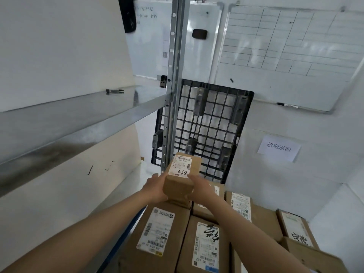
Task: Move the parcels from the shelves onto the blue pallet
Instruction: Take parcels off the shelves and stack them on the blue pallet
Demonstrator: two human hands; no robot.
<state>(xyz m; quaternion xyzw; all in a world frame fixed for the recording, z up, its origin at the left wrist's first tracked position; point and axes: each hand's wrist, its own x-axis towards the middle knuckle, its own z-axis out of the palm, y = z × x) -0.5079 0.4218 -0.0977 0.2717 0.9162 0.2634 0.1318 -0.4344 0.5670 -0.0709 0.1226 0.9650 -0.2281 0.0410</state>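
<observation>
Two hands grip the box (182,181): left hand (155,187), right hand (201,189), fingers clamped on its sides. Lower it level onto the stack's (167,231) far end.

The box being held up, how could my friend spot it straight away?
Find the upright black plastic grid pallet, then the pile of brown cardboard parcels in front of it. The small brown cardboard box is held above that pile between the left hand and right hand. Only its white label has A68 handwritten in black.
</observation>
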